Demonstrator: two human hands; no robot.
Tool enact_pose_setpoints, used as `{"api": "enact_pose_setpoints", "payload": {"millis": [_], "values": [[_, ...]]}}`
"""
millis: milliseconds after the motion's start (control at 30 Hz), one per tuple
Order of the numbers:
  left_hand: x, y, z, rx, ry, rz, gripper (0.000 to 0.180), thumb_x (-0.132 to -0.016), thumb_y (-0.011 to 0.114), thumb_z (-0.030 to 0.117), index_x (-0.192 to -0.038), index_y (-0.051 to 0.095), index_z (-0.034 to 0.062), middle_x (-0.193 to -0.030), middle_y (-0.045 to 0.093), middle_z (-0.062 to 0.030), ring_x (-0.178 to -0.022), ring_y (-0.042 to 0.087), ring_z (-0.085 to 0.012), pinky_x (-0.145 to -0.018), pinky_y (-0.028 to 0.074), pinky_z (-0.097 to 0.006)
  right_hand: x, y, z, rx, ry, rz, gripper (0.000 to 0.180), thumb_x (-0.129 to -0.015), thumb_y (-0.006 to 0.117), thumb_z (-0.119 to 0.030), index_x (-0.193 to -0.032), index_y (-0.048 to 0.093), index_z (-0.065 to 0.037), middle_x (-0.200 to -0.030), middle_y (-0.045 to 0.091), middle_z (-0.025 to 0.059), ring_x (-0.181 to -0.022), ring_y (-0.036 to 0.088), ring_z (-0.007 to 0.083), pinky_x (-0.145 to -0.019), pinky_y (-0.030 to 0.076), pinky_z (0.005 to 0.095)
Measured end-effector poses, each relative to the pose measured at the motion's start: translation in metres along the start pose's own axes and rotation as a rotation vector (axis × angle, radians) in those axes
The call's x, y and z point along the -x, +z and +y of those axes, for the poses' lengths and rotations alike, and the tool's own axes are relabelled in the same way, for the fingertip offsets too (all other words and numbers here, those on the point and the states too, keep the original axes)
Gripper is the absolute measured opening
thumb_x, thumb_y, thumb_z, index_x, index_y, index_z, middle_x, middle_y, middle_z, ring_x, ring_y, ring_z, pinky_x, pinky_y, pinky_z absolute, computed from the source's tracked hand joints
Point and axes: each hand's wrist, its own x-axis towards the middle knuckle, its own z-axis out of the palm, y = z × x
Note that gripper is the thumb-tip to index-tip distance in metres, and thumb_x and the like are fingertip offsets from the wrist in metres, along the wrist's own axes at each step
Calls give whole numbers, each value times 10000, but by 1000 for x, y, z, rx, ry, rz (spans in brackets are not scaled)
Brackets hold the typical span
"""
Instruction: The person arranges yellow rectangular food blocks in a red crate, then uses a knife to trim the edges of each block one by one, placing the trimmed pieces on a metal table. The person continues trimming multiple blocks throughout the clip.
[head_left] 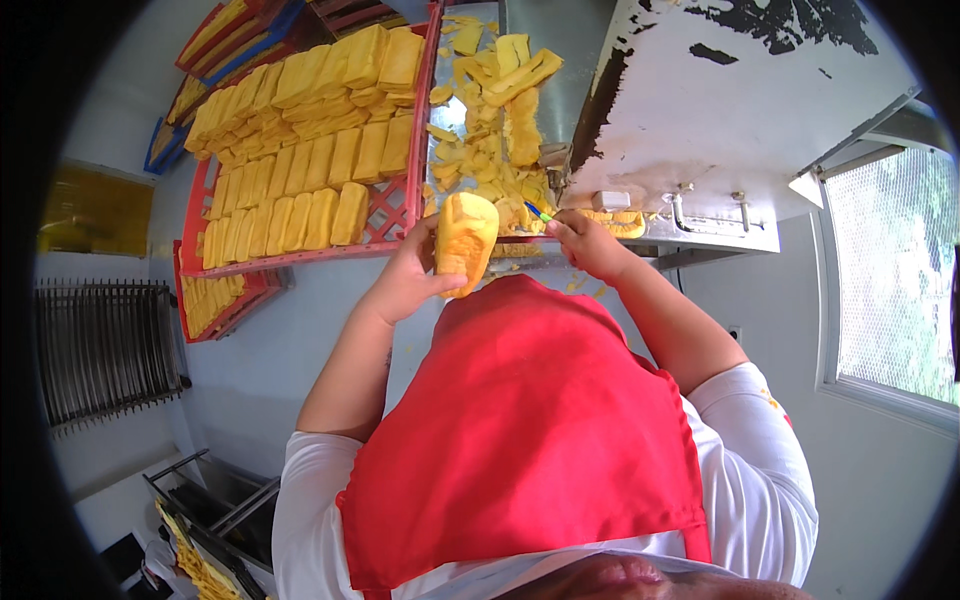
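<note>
My left hand (405, 275) is wrapped round a yellow bread loaf (468, 235), tilted upright in front of my apron, with a rough orange-yellow face toward me. To its right, my right hand (590, 245) is closed on a small knife (537, 211) with blue and green parts, its tip pointing left toward the loaf. The knife and loaf are apart. Beyond both hands, yellow trimmings (490, 160) are heaped on a metal worktop (575, 30), with larger cut pieces (520, 85) on top. Another yellow loaf (625, 224) lies beyond my right hand.
A red plastic crate (385, 210) full of rows of yellow loaves (310, 170) stands at the left, above another filled crate (215, 300). A scratched white metal panel (720, 100) rises at the right, beside a pipe fitting (690, 215). A rack (215, 500) stands at lower left.
</note>
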Motion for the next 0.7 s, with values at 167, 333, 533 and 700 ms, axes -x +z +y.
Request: {"api": "enact_pose_setpoints", "payload": {"millis": [167,333,533,700], "values": [[-10,31,33,-855,497,16,748,-655,708,-47,-1340,494,163,-1384,449,-79,-1295,424,-308,-1086,346,-433,16,13,-29,-905,114,-463,531,-945,524,-545,-1177,555,-69,-828,639,69,-658,605,176,-587,492,317],[-12,51,34,-750,587,337,735,-721,659,-29,-1397,443,160,-1426,391,-106,-1326,374,-333,-1096,327,-444,32,30,-68,-1028,-70,-317,703,-873,660,-488,-1371,419,-55,-1240,583,105,-1130,592,229,-960,480,369],[-7,61,27,583,36,125,682,-835,752,200,-1392,383,63,-1275,517,-58,-1215,488,-166,-1047,388,-351,38,37,-76,33,-660,152,690,-885,691,-313,-1396,343,-7,-1277,528,214,-1195,529,309,-1013,425,397],[-10,49,38,168,220,196,690,-770,814,169,-1327,428,38,-1230,550,-73,-1138,534,-165,-984,443,-320,33,23,-70,-300,-356,54,324,-1025,467,-170,-1297,446,4,-897,589,53,-766,573,114,-728,474,275]]}}
